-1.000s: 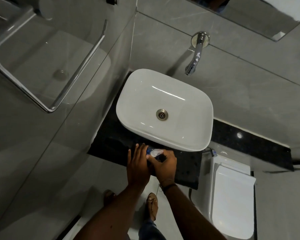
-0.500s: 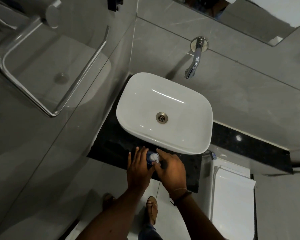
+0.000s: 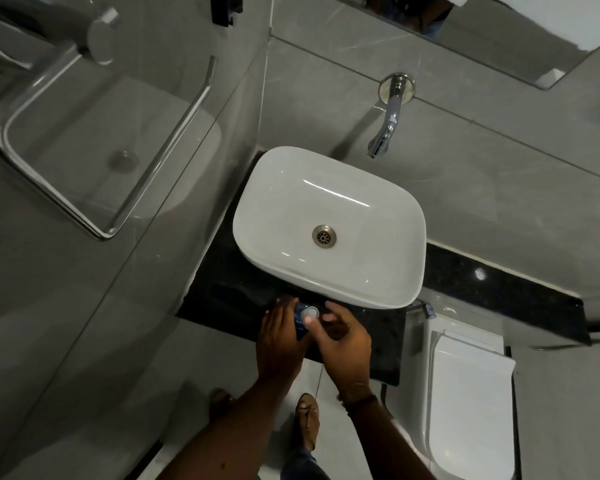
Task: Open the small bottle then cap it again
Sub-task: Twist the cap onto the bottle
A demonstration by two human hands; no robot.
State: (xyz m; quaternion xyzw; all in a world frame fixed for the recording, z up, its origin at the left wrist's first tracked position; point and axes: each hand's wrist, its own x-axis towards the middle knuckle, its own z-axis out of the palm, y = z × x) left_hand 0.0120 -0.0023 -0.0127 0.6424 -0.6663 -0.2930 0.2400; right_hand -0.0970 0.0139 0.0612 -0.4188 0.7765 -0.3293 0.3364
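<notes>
A small blue bottle (image 3: 300, 324) stands upright on the black counter (image 3: 222, 303), just in front of the white basin. Its round white cap (image 3: 309, 313) sits on top. My left hand (image 3: 278, 337) wraps around the bottle's left side and holds it. My right hand (image 3: 340, 337) is beside the cap on the right, with its thumb pressed against the cap and the other fingers spread apart. The lower part of the bottle is hidden by my hands.
A white basin (image 3: 329, 230) sits on the counter with a chrome wall tap (image 3: 387, 123) above it. A white toilet (image 3: 468, 400) stands at the right. A glass panel with a chrome handle (image 3: 101, 230) fills the left. My sandalled feet (image 3: 307, 424) are on the floor below.
My right hand has shifted from gripping over the bottle's top to the right side, uncovering the white cap. My left hand has kept its hold on the bottle.
</notes>
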